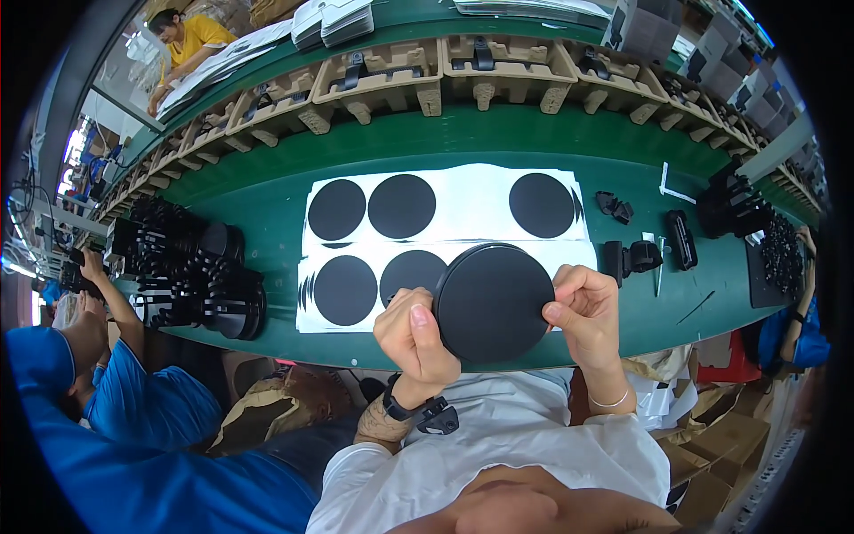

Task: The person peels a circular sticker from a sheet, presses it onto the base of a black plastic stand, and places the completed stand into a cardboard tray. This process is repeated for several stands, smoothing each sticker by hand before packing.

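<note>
Between my hands, over the front of the bench, is a round black disc-shaped part (pixel 496 307) with a raised rim, its flat face turned up toward me. My left hand (pixel 416 336) is closed around its left side, the fingers partly hidden behind it. At its right edge my right hand (pixel 584 311) pinches with thumb and forefinger. Beneath and beyond the disc lie white backing sheets (pixel 471 200) bearing round black stickers (pixel 345 290). The disc hides part of the nearer sheet.
Black round-based parts (pixel 236 298) are piled at the left. Small black pieces (pixel 642 258), a screwdriver-like tool (pixel 660 267) and a tray of small black parts (pixel 776 262) lie at the right. Cardboard trays (pixel 382 84) line the back. A person in blue (pixel 151 392) sits close left.
</note>
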